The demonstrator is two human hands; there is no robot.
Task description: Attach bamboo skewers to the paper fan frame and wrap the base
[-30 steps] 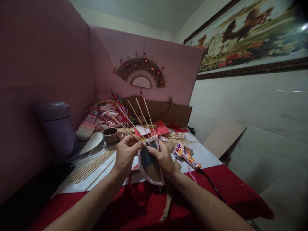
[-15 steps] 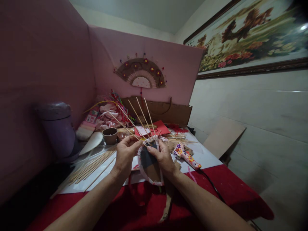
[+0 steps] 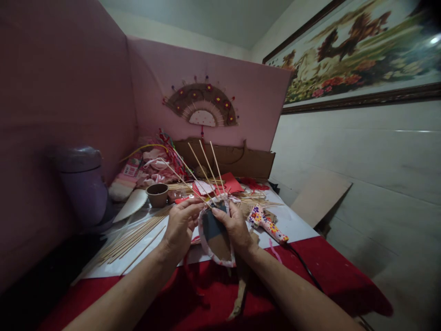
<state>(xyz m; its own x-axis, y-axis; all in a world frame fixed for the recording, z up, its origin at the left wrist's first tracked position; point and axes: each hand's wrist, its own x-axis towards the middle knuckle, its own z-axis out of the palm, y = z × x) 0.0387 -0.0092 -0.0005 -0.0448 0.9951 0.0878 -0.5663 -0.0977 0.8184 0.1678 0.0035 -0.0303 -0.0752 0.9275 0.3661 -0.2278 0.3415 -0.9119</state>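
Note:
My right hand [image 3: 237, 227] grips an oval cardboard piece [image 3: 219, 243], its thumb pressed on the front face near the top. White patterned fabric trims the rim of this piece, and a dark patch covers its upper part. Several thin bamboo sticks [image 3: 205, 161] fan upward from its top edge. My left hand [image 3: 181, 225] is at the upper left of the piece, with thumb and fingers closed around the base of the leftmost bamboo stick [image 3: 184, 181]. The fingertips partly hide that stick's lower end.
Loose bamboo sticks [image 3: 134, 239] lie at left near a brown cup [image 3: 157, 195]. A flower-patterned glue gun [image 3: 267, 224] with a black cord rests at right. Behind are red paper [image 3: 231, 182], pink fabric [image 3: 155, 161] and a decorated fan [image 3: 203, 105] on the pink wall.
The cardboard piece and its sticks have shifted slightly right, together with my right hand. My left fingers have moved a little and loosened slightly at the leftmost stick's base.

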